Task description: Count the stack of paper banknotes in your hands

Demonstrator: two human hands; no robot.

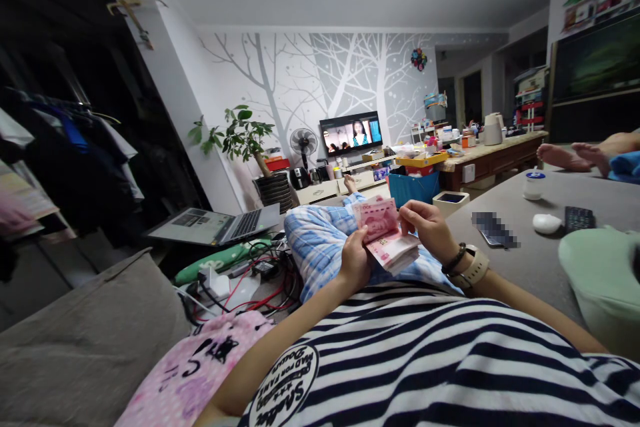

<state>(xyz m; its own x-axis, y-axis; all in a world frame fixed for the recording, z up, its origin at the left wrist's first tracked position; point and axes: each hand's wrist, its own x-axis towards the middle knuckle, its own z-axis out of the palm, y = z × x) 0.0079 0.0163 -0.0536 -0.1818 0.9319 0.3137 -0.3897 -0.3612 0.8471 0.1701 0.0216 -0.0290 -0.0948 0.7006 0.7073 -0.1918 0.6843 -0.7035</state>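
A thick stack of pink banknotes (391, 250) rests above my lap, bent open so that some notes stand up at the far side. My left hand (356, 259) is closed round the stack's left side, thumb on top. At the right, my right hand (425, 223) has its fingers pinched together at the edge of the raised notes; whether a single note is between them is hard to make out. A pale watch and a dark bracelet circle my right wrist. Under the notes lie my legs in blue checked trousers (313, 240).
On my left are an open laptop (220, 223), tangled cables (270, 270) and a pink blanket (210, 360). To the right, a phone (495, 230), a white mouse (547, 223), a small white jar (534, 185) and a pale green object (600, 267) rest on the grey surface. Another person's feet (575, 155) show beyond.
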